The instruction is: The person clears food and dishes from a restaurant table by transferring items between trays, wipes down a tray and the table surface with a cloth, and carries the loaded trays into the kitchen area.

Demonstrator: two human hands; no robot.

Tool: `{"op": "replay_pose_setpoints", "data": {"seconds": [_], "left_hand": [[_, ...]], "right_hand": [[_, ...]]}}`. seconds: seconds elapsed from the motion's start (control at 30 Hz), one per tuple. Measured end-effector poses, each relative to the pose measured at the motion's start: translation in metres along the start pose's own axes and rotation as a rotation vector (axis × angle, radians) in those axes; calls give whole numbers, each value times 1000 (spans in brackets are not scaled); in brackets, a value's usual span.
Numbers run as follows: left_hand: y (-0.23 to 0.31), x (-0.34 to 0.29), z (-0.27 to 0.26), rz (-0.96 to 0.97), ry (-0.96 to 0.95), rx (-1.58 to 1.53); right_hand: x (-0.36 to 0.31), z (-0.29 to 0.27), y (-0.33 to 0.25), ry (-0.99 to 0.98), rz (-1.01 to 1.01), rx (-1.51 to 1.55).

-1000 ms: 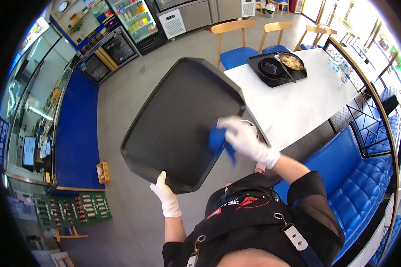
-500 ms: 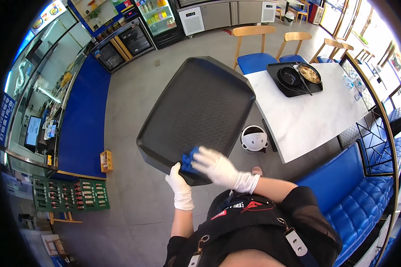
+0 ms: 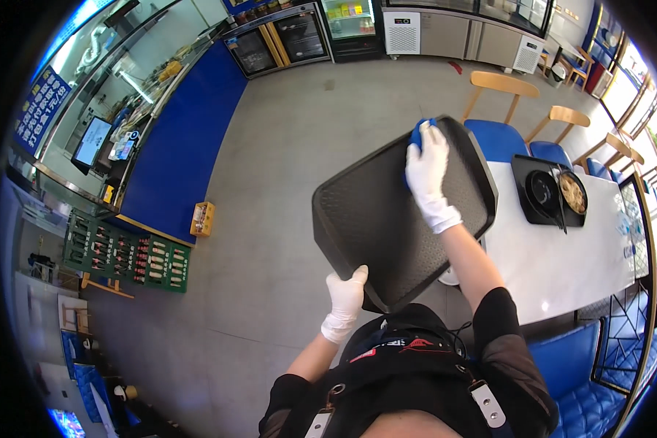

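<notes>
At the near edge of the black tray (image 3: 372,212), left hand (image 3: 345,296), white glove: partly closed on the rim, thumb over it, other fingers hidden. Tray is held up, tilted, before the person's black apron (image 3: 387,376), above grey floor (image 3: 270,292). At the tray's far edge, right hand (image 3: 428,169), also gloved: fingers nearly straight and close together, flat over a blue cloth (image 3: 416,136), pressing it to the rim.

Right of the tray, nearer the person: blue bench (image 3: 571,361). Just right of the tray: white table (image 3: 562,270) with a smaller tray (image 3: 524,166) bearing a black bowl (image 3: 542,188) and a pan of food (image 3: 573,193). Well left of the tray: green bottle rack (image 3: 128,252), small wooden box (image 3: 203,219). Beyond the tray, to its right: chair (image 3: 493,139), blue seat. Beyond, to its left: blue counter (image 3: 197,139). Farthest, past the tray: drinks fridge (image 3: 354,28).
</notes>
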State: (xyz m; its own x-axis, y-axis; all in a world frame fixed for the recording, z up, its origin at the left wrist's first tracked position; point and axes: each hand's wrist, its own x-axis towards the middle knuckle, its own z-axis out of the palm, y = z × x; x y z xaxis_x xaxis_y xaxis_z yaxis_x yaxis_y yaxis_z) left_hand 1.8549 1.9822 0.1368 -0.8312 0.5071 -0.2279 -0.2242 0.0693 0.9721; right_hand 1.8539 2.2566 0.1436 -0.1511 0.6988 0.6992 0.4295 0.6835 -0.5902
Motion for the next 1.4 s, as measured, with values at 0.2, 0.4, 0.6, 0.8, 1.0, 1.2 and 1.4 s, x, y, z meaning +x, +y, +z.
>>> {"op": "replay_pose_setpoints", "data": {"seconds": [0.2, 0.4, 0.6, 0.8, 1.0, 1.2, 1.4], "left_hand": [[2, 47, 27, -30, -5, 253], [6, 85, 37, 79, 152, 255], [29, 125, 28, 41, 128, 195], [40, 193, 7, 11, 160, 437], [56, 249, 0, 57, 269, 136], [74, 278, -10, 80, 289, 153], [71, 302, 0, 32, 282, 71]], "right_hand": [[-41, 16, -94, -350, -270, 593], [-56, -6, -67, -825, -480, 706], [25, 71, -53, -535, -251, 847], [22, 120, -63, -649, -567, 652], [-44, 84, -58, -869, -316, 650], [-19, 72, -20, -935, -582, 377], [13, 97, 18, -686, -386, 371]]}}
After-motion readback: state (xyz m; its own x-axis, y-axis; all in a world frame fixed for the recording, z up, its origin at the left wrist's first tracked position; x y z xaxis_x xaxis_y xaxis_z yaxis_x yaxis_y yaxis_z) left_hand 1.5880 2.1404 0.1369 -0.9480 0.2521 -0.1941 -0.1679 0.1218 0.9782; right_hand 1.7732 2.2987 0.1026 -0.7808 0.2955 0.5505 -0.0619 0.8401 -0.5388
